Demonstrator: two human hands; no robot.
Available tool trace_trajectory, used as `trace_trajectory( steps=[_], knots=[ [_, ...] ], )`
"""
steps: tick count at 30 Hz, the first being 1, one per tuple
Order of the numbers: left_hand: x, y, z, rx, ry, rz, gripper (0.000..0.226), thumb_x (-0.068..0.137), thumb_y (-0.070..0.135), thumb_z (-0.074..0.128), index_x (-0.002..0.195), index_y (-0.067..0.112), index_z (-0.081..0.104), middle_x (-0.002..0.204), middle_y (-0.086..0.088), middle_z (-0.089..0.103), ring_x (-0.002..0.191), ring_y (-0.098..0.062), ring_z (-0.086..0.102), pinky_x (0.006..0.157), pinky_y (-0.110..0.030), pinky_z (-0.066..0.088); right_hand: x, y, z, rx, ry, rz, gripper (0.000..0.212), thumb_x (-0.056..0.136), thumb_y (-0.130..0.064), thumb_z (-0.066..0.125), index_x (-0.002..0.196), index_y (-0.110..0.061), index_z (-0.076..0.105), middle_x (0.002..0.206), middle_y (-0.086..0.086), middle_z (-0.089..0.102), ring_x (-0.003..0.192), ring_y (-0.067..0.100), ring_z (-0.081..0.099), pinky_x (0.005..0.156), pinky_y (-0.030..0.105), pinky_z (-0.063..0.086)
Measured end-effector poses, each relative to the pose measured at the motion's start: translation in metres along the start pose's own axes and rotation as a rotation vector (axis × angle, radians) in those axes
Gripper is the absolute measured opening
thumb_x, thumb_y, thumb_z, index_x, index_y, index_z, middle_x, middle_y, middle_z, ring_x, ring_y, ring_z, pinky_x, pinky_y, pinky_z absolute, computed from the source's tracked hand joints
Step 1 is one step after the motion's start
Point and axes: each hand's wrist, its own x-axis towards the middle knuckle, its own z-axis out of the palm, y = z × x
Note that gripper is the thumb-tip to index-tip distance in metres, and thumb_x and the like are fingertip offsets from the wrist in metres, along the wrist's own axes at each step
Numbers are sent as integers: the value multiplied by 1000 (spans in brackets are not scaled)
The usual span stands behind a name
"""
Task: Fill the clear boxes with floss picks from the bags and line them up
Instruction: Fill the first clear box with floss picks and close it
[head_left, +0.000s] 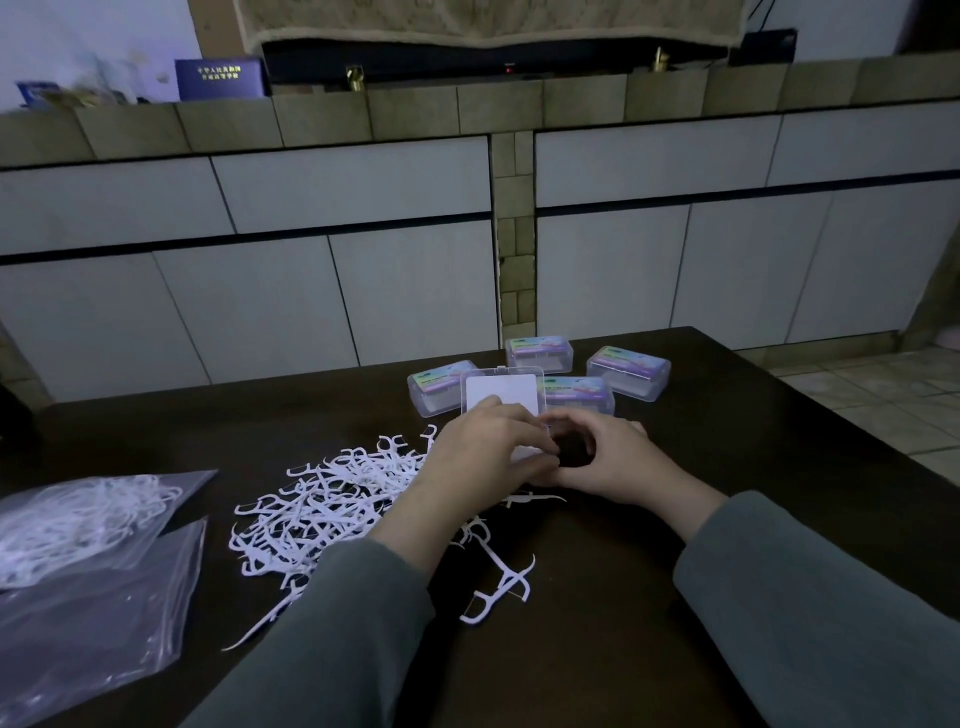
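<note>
An open clear box (501, 387) stands in the middle of the dark table (753, 467), its lid raised and showing a white card inside. My left hand (483, 457) and my right hand (608, 460) meet over the box's front part. Both have curled fingers around it, and my left fingers seem to press white floss picks into it; the box's base is mostly hidden. A loose pile of white floss picks (322, 499) lies to the left of my left hand. A few more picks (501, 587) lie near my left forearm.
Several closed clear boxes with colourful labels, such as the closed box (628, 371) at the back right, stand behind the open one. At the left lie a plastic bag with floss picks (78, 519) and a flat plastic bag (93, 623). White cabinets stand behind the table.
</note>
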Motion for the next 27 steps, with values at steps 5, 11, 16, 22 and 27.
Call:
trace_trajectory(
  steps=[5, 11, 16, 22, 27],
  knots=[
    [-8, -14, -12, -197, 171, -180, 11, 91, 29, 63, 97, 28, 71, 95, 15, 66, 87, -2, 55, 75, -22, 48, 1, 1, 2, 6, 10, 18, 74, 69, -67, 70, 134, -42, 44, 123, -22, 56, 122, 5, 44, 107, 38, 22],
    [-25, -54, -19, -374, -54, -506, 9, 89, 32, 64, 91, 34, 72, 97, 18, 66, 93, -1, 58, 77, -27, 52, 2, 1, 3, -13, 24, 44, 77, 68, -69, 70, 135, -43, 42, 128, -19, 58, 123, 9, 46, 110, 41, 22],
    [-22, -38, -21, -279, -45, -396, 18, 90, 37, 63, 105, 30, 72, 102, 16, 61, 93, -1, 53, 77, -23, 46, 1, -1, 4, -16, 25, 42, 76, 69, -67, 70, 135, -43, 42, 129, -18, 58, 123, 10, 46, 111, 41, 22],
    [-13, -28, -16, -86, -85, -321, 21, 94, 25, 60, 111, 28, 72, 107, 7, 67, 90, -10, 57, 81, -29, 51, 1, 0, 4, -27, 28, 45, 75, 70, -67, 70, 135, -44, 41, 129, -17, 57, 123, 10, 46, 111, 41, 23],
    [-8, -31, -15, 28, -16, -333, 19, 96, 25, 57, 108, 33, 69, 105, 9, 68, 97, -13, 59, 81, -33, 53, 2, 1, 4, -23, 24, 39, 75, 69, -69, 69, 135, -43, 42, 128, -18, 58, 125, 11, 46, 112, 42, 21]
  ],
)
